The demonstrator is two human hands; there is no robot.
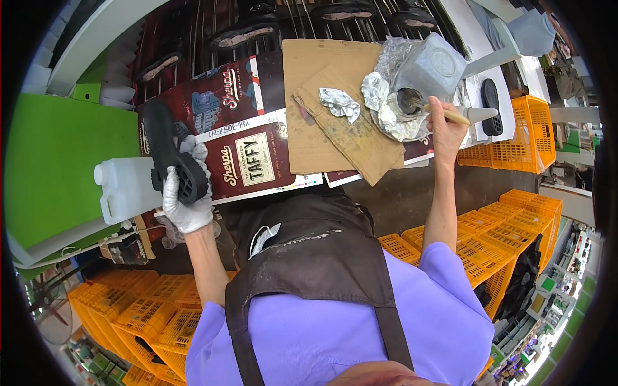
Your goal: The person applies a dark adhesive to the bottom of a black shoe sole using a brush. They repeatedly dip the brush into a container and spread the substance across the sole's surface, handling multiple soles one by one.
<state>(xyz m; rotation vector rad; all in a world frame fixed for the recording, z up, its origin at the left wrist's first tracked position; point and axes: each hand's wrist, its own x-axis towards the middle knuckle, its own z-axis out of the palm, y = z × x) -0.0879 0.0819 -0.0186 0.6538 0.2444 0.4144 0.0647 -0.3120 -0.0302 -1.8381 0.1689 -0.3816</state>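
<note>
My left hand [187, 209], in a white glove, is closed around the heel end of a black shoe sole [161, 132]. The sole stands tilted upward, and a honeycomb pattern shows near my fingers. My bare right hand [445, 132] grips a brush [458, 118] by its pale wooden handle. Its bristle end sits at the dark round opening of a translucent plastic container [439, 61], which lies on its side. Crumpled, stained white cloth [381, 106] is bunched beside that opening.
Cardboard sheets [309, 148] and a folded rag [340, 105] lie mid-table over maroon printed board [225, 170]. A white jug [129, 190] stands left. Black soles [244, 35] line the far rollers; another sole [491, 106] lies right. Orange crates [476, 251] flank me.
</note>
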